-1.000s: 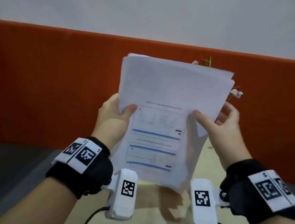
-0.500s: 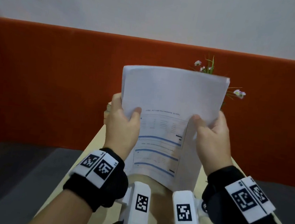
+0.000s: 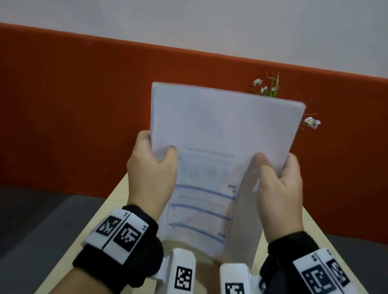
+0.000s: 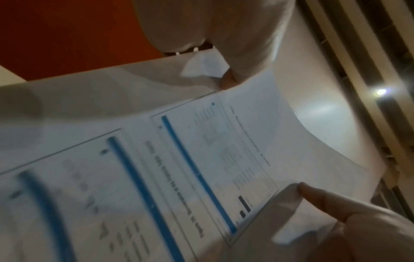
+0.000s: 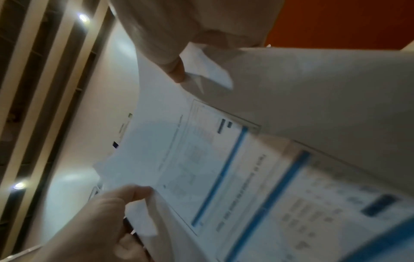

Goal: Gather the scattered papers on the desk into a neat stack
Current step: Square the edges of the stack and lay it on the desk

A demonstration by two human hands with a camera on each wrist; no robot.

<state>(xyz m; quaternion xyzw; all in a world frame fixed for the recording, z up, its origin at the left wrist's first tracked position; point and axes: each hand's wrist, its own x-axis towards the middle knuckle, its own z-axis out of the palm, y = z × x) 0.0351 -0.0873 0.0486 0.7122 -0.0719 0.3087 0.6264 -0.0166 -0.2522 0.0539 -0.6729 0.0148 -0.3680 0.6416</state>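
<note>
The papers (image 3: 221, 130) stand upright above the desk (image 3: 317, 243), both hands, left hand (image 3: 151, 168) and right hand (image 3: 277, 187), gripping their side edges.

orange partition (image 3: 59, 112) at 12 o'clock behind light wood counter (image 3: 114, 200); pale wall (image 3: 203, 12) above; grey floor (image 3: 9, 234) at 8 o'clock.

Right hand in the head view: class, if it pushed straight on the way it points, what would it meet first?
Probably the small flowering plant behind the white printed paper stack that the right hand grips, then the orange partition wall; depth is unclear.
</note>
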